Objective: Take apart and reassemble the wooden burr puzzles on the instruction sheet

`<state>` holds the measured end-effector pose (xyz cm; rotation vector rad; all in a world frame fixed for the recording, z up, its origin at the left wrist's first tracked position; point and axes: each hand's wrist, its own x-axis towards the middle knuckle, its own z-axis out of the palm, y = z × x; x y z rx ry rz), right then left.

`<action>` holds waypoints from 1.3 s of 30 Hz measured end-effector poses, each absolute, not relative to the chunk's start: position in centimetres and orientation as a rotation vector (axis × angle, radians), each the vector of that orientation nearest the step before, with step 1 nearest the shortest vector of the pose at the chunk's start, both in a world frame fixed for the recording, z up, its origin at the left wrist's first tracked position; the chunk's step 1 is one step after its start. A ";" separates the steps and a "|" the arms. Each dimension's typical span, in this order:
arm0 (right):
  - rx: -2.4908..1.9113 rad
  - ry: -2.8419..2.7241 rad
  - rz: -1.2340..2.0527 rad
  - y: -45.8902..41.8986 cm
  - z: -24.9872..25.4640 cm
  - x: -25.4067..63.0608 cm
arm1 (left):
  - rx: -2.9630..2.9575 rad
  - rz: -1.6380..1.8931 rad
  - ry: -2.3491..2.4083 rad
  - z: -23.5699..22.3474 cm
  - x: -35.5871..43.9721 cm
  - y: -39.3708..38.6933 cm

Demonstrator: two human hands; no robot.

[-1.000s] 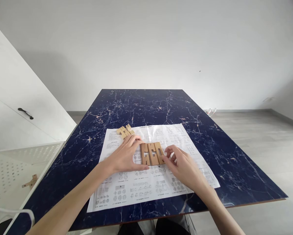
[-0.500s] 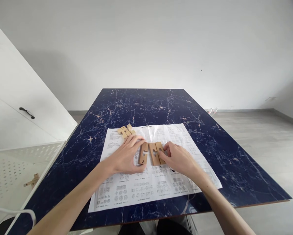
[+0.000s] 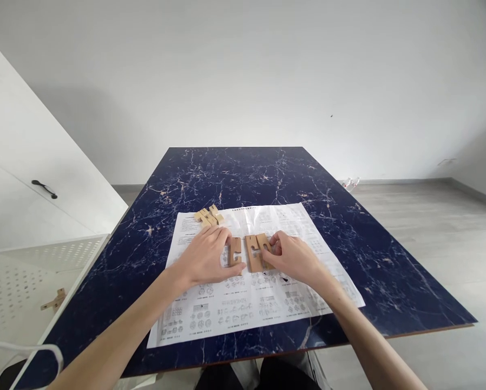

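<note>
Three flat notched wooden puzzle pieces lie on a printed instruction sheet [image 3: 251, 303] on the dark blue marble table [image 3: 235, 173]. My left hand [image 3: 204, 257] pinches the left wooden piece [image 3: 235, 252] between thumb and fingers, a little apart from the others. My right hand [image 3: 294, 259] grips the right edge of the two wooden pieces [image 3: 256, 253] that lie side by side. A small assembled cluster of wooden blocks [image 3: 209, 216] sits at the sheet's far left corner, just beyond my left hand.
A white perforated tray [image 3: 32, 271] stands left of the table with a small wooden piece [image 3: 53, 301] on it. A white cabinet with a black handle [image 3: 44, 189] is at the far left. Grey floor lies to the right.
The three pieces were pressed together in a row. My left hand has pulled the left piece away to the left, and my right hand has closed in on the other two.
</note>
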<state>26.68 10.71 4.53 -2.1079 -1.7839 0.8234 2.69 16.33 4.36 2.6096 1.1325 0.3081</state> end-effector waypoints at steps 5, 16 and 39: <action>-2.126 -1.800 0.709 10.6 3.9 26.3 | 2.695 0.202 1.219 4.7 3.0 15.9; -1.969 -1.852 0.654 11.4 3.0 27.1 | 2.689 0.304 1.287 3.4 3.0 15.8; -1.110 -1.635 1.189 13.8 2.1 25.1 | 1.759 0.708 1.012 2.7 4.6 15.3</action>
